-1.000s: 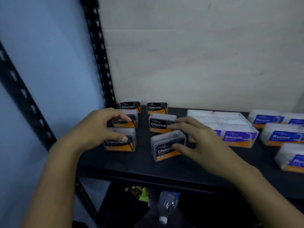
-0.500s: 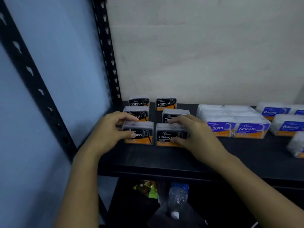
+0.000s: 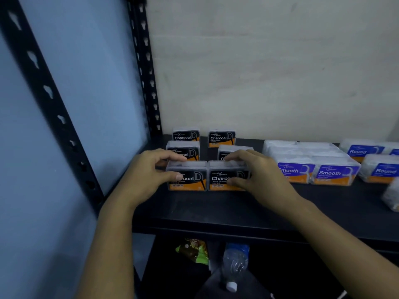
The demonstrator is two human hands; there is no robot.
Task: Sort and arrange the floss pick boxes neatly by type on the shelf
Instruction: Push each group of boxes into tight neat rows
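Pinched thumb-to-fingers, your left hand (image 3: pixel 149 175) gripped the left clear plastic, black-and-orange Charcoal floss pick box (image 3: pixel 190 180), your right hand (image 3: pixel 259 178) its twin (image 3: pixel 222 180). Both boxes stood touching at the black metal shelf's (image 3: pixel 216 212) front left, long axes in line, left to right.

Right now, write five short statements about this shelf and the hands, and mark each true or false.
1. The left hand grips the front left Charcoal box. True.
2. The right hand hangs idle, touching nothing. False: it grips the front right Charcoal box.
3. The two front boxes stand far apart. False: they stand side by side, no gap visible.
4. The Smooth boxes sit right of the Charcoal ones. True.
5. A plastic bottle shows below the shelf. True.
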